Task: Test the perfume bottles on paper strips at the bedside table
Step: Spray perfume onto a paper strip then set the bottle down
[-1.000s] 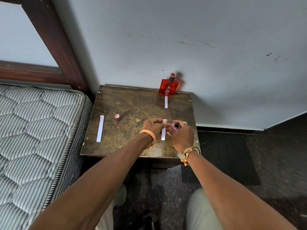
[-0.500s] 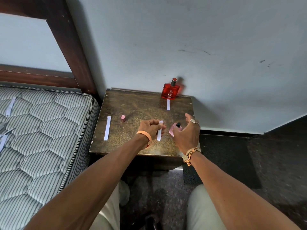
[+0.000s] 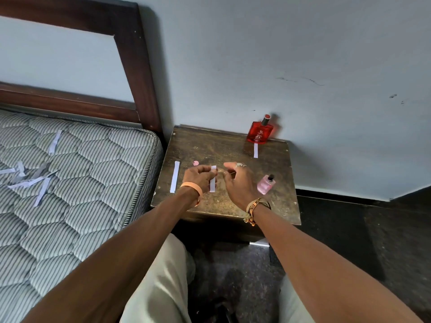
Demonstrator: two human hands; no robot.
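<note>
A middle paper strip (image 3: 213,185) is pinched near its upper end by the left hand (image 3: 200,177), the fingers being curled round it over the bedside table (image 3: 210,145). Whether the lower end of this strip touches the tabletop cannot be told. An orange wristband (image 3: 192,186) is worn on the left wrist.

The right hand (image 3: 238,181) is held just beside the strip, on its right, with the fingers loosely curled and nothing seen in its grip. A ring (image 3: 240,164) is worn on one finger and a woven bracelet (image 3: 253,206) on the wrist.

A pink perfume bottle (image 3: 265,184) is seen standing on the table just right of the right hand, uncapped, its black sprayer bared. Its pink cap (image 3: 195,163) is set on the table beyond the left hand. A left paper strip (image 3: 175,176) is laid flat near the table's left edge. A red perfume bottle (image 3: 260,132) is stood at the back of the table against the wall (image 3: 303,54), and a back paper strip (image 3: 255,150) is laid directly in front of it.

To the left, a quilted mattress (image 3: 81,194) is seen, with several loose strips (image 3: 35,180) scattered on it, and a dark wooden bed frame (image 3: 137,78) behind it.
</note>
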